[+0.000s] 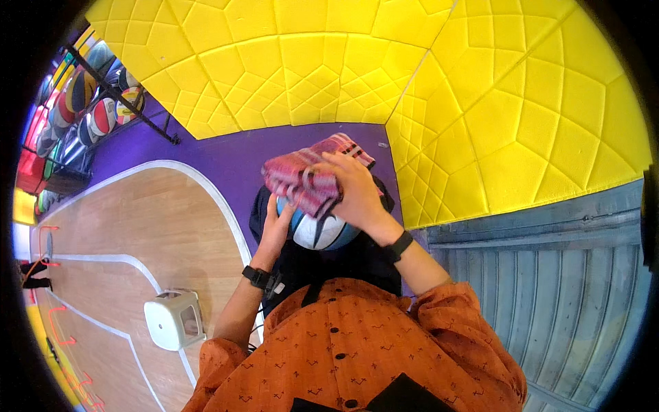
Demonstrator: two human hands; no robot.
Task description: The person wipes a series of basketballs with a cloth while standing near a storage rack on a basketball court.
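A blue and white ball (315, 233) rests on my lap between my legs, its upper part covered by a cloth. My left hand (278, 221) holds the ball at its left side, with the thumb on the surface near the cloth's edge. Folded and bunched, the pink and red plaid cloth (304, 172) lies over the top of the ball. My right hand (358, 190) grips this cloth from the right and presses it on the ball. Some of the right fingers are blurred or hidden in its folds.
A white plastic stool (167, 319) stands on the wood-look floor (123, 211) to my left. Several balls sit on a black metal rack (128, 105) at the upper left. Padded yellow wall panels (309, 67) rise ahead, and a grey corrugated shutter (535, 288) is at the right.
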